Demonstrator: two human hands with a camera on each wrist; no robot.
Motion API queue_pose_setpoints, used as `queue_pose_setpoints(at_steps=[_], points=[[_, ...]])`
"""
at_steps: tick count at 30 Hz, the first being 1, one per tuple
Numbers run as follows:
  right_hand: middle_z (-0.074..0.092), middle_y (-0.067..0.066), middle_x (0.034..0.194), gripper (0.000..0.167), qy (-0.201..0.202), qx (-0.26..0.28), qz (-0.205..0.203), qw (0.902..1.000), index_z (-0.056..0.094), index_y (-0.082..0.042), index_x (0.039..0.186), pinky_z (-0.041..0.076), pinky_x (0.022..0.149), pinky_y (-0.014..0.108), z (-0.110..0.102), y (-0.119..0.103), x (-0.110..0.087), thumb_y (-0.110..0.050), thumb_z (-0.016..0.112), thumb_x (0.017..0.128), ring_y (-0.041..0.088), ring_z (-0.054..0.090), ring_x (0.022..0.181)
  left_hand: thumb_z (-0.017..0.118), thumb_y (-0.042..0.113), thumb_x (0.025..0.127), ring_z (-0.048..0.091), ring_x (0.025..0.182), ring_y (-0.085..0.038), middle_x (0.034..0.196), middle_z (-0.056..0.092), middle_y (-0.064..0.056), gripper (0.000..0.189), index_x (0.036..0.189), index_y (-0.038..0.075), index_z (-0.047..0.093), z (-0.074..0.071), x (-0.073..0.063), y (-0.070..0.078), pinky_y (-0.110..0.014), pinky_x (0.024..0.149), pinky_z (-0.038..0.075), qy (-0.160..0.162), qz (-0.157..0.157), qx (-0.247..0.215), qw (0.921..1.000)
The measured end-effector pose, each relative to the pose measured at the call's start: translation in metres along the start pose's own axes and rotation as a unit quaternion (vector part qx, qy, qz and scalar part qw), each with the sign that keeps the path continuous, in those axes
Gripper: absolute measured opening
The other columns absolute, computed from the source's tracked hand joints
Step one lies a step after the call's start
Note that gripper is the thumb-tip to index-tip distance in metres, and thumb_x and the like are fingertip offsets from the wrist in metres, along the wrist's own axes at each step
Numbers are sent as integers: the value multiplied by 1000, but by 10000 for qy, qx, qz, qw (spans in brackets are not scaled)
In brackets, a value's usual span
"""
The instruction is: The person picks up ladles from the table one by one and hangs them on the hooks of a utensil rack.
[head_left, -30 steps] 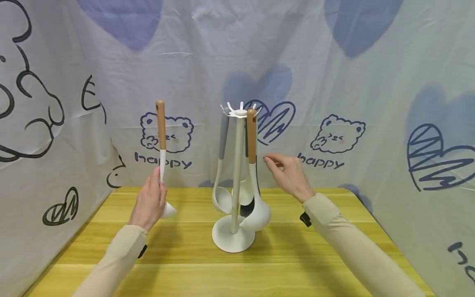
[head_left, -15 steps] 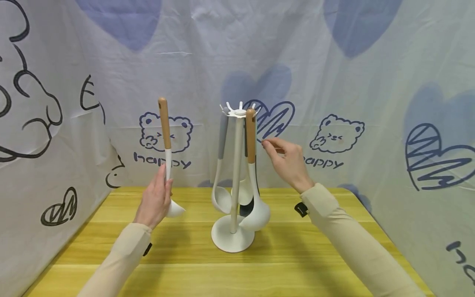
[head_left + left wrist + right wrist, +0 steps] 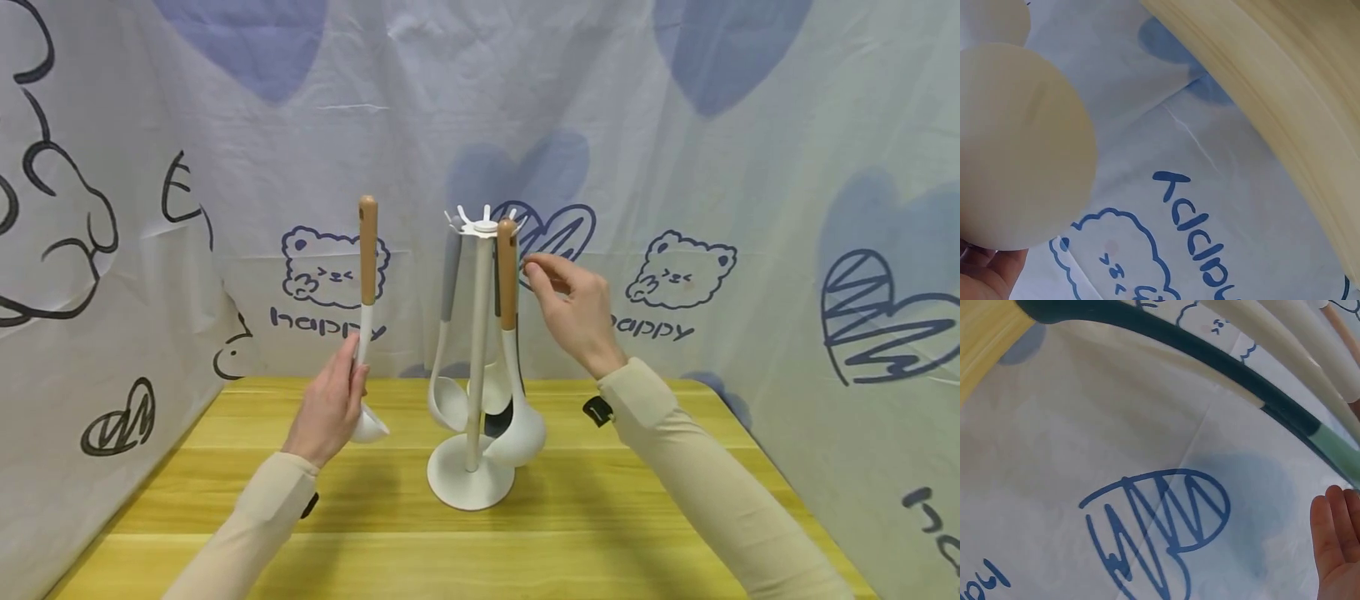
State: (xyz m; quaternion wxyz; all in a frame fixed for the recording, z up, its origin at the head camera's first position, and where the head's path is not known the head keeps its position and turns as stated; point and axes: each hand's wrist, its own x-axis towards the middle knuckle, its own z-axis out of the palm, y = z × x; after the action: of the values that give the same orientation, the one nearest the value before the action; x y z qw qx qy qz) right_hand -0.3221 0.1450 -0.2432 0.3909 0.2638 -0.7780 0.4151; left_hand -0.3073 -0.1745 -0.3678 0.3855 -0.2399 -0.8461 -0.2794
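Note:
Held upright in my left hand (image 3: 326,408) is a ladle with a wooden handle (image 3: 368,250) and a white neck and bowl. The hand grips it by the white neck, left of a white utensil stand (image 3: 478,358). Its bowl (image 3: 1022,150) fills the left of the left wrist view, fingertips beside it. My right hand (image 3: 577,308) is raised at the stand's right side, thumb and forefinger tips close together beside a hanging white ladle (image 3: 521,429) with a wooden handle. In the right wrist view, its fingers (image 3: 1338,534) lie just below the green handle of a dark utensil (image 3: 1179,334).
Also hanging on the stand are a white ladle with a grey handle (image 3: 452,275), another pale utensil (image 3: 495,392) and a dark one (image 3: 498,419). The stand's round base (image 3: 468,492) rests on a wooden table (image 3: 600,517). Printed cloth (image 3: 420,100) surrounds the table.
My left hand has carried the wooden-handled ladle right, towards the stand. My right hand has risen and shifted slightly left, closer to the hanging handles. The stand has stayed in place.

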Motion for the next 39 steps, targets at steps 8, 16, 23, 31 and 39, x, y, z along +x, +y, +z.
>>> queue_pose_setpoints(at_steps=[8, 16, 23, 31, 39], points=[[65, 10, 129, 38, 231, 175, -214, 9994, 57, -8, 136, 55, 95, 30, 1, -16, 14, -22, 55, 101, 19, 63, 115, 57, 2, 97, 64, 74, -21, 98, 61, -15, 55, 147, 6, 37, 5, -1, 8, -36, 64, 61, -1, 284, -59, 9996], [60, 8, 137, 35, 260, 354, -322, 9985, 61, -7, 132, 52, 100, 26, 4, -25, 25, -21, 55, 101, 17, 57, 125, 61, -6, 92, 67, 73, -20, 105, 62, -18, 65, 149, 6, 33, 7, -1, 14, -32, 64, 61, 78, 729, -37, 9973], [66, 6, 130, 28, 377, 309, -162, 9987, 70, -7, 119, 55, 92, 27, 2, -27, 30, -22, 57, 100, 16, 64, 113, 61, -8, 91, 67, 77, -20, 113, 62, -18, 69, 152, 10, 32, 7, -1, 19, -31, 69, 61, -13, 900, -223, 9957], [68, 3, 127, 23, 292, 405, 63, 9987, 74, -10, 112, 55, 87, 27, 0, -30, 33, -23, 62, 97, 14, 64, 112, 62, -10, 89, 63, 71, -16, 97, 62, -12, 71, 151, 7, 33, 11, -3, 22, -27, 65, 60, 62, 1122, -185, 9935], [68, 3, 126, 23, 284, 439, 218, 9984, 75, -11, 110, 55, 87, 27, -3, -30, 34, -25, 63, 96, 14, 66, 105, 64, -10, 87, 60, 68, -15, 93, 62, -11, 75, 152, 10, 32, 12, 2, 29, -25, 60, 58, 46, 1081, -130, 9940]])
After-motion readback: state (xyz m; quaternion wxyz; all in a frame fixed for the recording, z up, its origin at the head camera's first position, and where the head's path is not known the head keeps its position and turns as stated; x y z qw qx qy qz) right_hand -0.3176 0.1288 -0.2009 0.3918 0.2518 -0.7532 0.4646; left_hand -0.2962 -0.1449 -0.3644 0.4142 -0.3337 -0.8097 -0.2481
